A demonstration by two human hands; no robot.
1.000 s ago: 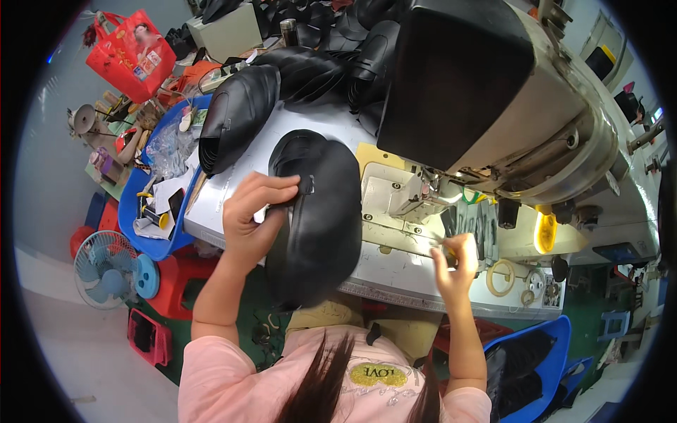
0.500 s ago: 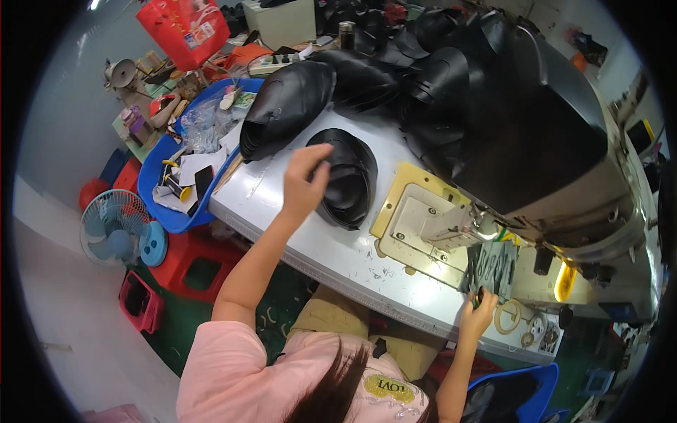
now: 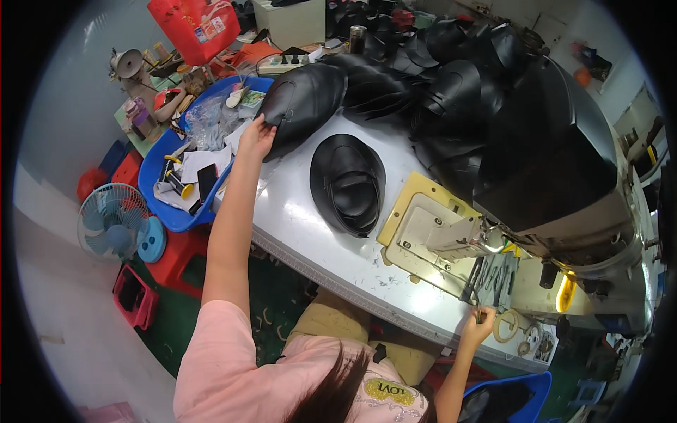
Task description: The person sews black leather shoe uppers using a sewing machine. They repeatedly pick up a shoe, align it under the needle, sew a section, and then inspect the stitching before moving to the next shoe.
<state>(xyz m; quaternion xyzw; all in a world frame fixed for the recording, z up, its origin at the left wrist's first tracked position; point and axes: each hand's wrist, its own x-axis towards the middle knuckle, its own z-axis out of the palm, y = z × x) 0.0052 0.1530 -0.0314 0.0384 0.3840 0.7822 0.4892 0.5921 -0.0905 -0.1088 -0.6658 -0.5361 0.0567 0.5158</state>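
Note:
My left hand (image 3: 258,137) reaches out to a stack of black leather shoe uppers (image 3: 302,102) at the table's left end. Its fingers close on the stack's near edge; how many pieces they pinch is hidden. A single black shoe upper (image 3: 348,185) lies by itself on the white table, left of the sewing machine's yellow-edged plate (image 3: 396,211). At the table's front right, my right hand (image 3: 481,324) is closed round a small dark-handled tool, mostly hidden by the fingers. Beside it lies a group of grey strips (image 3: 499,276).
The sewing machine's large head (image 3: 557,148) fills the right side. More black uppers (image 3: 451,92) pile up behind. A blue basin (image 3: 162,204) with papers, thread and a phone stands left, near a red stool (image 3: 176,264) and a fan (image 3: 113,222). A tape roll (image 3: 505,326) lies front right.
My left hand has left the single upper and moved up and left to the stack, where its fingers close on the edge. My right hand has shifted slightly toward me.

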